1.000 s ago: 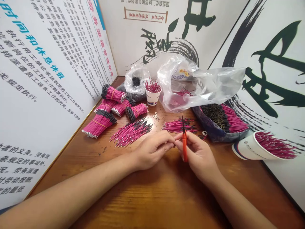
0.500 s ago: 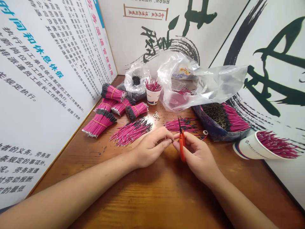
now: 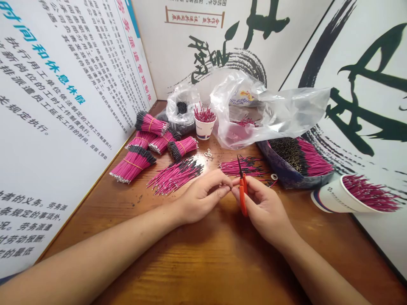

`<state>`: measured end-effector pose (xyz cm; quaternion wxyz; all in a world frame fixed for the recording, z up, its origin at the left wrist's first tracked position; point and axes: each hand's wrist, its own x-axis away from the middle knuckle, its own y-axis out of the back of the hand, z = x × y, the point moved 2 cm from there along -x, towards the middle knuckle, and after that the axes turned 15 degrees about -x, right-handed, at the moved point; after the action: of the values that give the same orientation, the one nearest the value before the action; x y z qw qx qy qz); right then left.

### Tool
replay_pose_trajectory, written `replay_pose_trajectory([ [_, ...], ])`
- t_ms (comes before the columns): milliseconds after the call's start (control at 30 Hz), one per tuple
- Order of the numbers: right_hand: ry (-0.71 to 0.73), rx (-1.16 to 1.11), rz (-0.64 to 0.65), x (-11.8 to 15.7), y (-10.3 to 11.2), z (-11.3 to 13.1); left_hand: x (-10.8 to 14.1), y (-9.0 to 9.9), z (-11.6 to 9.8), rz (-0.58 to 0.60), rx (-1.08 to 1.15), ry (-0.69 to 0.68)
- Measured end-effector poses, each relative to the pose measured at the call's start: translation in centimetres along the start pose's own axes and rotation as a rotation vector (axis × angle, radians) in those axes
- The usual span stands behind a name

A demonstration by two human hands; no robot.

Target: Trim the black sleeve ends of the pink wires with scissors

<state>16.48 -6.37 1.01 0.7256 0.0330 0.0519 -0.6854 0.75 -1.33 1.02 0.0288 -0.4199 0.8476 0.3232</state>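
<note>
Small scissors (image 3: 243, 195) with orange handles rest in my right hand (image 3: 265, 205), their dark narrow blades pointing away from me. Its thumb and forefinger also pinch close to the fingertips of my left hand (image 3: 205, 197). My left hand is closed in a pinch on something too small to make out, and the fingertips of both hands meet. Just beyond them lies a loose spread of pink wires (image 3: 240, 166) with black ends. A second pile of pink wires (image 3: 176, 176) is left of it, past my left hand.
Banded wire bundles (image 3: 133, 163) are stacked at the left. Behind stand a paper cup (image 3: 204, 129) of wires, a bag of black pieces (image 3: 182, 108) and a clear plastic bag (image 3: 270, 114). Rightward are a dark tray (image 3: 286, 180) and a tilted cup (image 3: 330, 195). Rubber bands (image 3: 208, 153) lie mid-table.
Almost nothing differs. My fingertips have shifted very slightly, still pressed together, and the scissors stay in my right hand.
</note>
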Motion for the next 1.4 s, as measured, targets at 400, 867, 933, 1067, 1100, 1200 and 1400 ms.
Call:
replay_pose_trajectory([
  [400,0.006,0.039,0.007,-0.2,0.4,-0.2,0.2,-0.1,0.1,0.011,-0.187,-0.059],
  [867,-0.033,0.368,-0.139,-1.6,3.7,-1.3,0.2,-0.1,1.0,0.064,-1.232,0.09],
  [933,-0.042,0.57,-0.066,-1.6,3.9,-1.2,0.1,-0.1,0.8,0.052,-1.197,0.047],
  [1067,-0.015,0.963,0.013,-1.2,3.7,-0.4,0.3,-0.7,0.1,0.185,-1.03,-0.155],
  [1100,-0.021,1.046,0.017,-1.0,3.4,-0.2,0.4,-0.9,0.0,0.223,-1.012,-0.182],
  [1200,-0.079,1.276,0.032,-0.4,2.4,0.2,0.5,-1.1,0.0,0.243,-1.027,-0.171],
  [1400,0.018,1.251,-0.015,0.1,2.7,1.8,0.4,-0.8,-0.1,0.213,-1.02,-0.157],
])
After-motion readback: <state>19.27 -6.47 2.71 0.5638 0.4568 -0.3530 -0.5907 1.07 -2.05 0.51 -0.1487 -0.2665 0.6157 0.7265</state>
